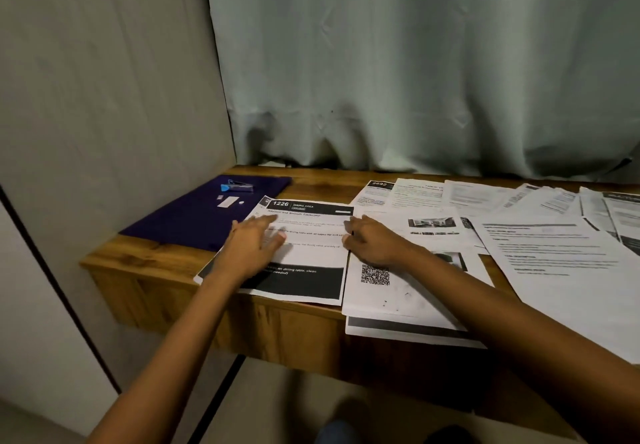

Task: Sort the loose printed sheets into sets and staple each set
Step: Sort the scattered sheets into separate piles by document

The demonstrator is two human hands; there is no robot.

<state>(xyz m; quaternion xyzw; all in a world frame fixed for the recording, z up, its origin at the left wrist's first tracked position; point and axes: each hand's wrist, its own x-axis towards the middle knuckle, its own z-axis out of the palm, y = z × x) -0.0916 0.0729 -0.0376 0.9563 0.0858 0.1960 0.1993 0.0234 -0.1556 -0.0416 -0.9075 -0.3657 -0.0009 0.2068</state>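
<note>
Looking down from my head, I am pressing my left fingers (pixel 265 227), straight and flat, on the 1226 sheet (pixel 311 256). It is lying at the front edge of the table (pixel 145 256). My right fingers (pixel 355 227) are bending at that sheet's right side, and I cannot tell if they are pinching it. More loose sheets (pixel 554 253) are lying spread toward the table's right end. A blue stapler (pixel 237 187) is sitting on a purple cloth (pixel 194 218) near the back left corner.
</note>
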